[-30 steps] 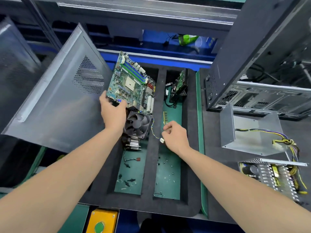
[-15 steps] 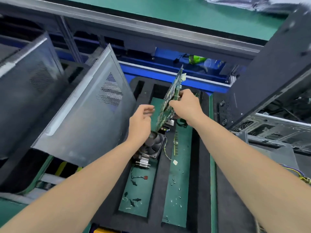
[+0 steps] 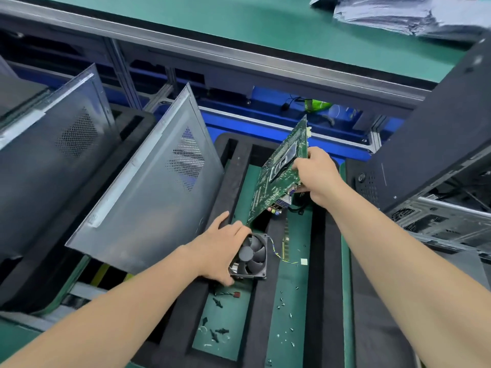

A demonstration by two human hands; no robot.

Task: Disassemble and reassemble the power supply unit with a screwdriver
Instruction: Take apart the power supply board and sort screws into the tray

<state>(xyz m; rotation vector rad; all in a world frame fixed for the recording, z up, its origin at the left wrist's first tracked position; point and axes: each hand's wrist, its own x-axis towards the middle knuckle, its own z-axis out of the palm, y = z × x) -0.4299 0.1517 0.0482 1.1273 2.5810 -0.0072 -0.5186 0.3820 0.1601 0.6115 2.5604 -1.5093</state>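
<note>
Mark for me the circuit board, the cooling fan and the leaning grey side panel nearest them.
circuit board (image 3: 268,187): head view, green face near its middle.
cooling fan (image 3: 245,253): head view, centre hub.
grey side panel (image 3: 148,208): head view, bare metal below the vent holes.

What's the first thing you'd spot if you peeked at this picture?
The green circuit board jumps out first, held up at a tilt in the middle by the right hand. Just below it, the left hand grips a black fan. To the left, a big grey metal panel with a patch of little holes leans at a slant.
</note>
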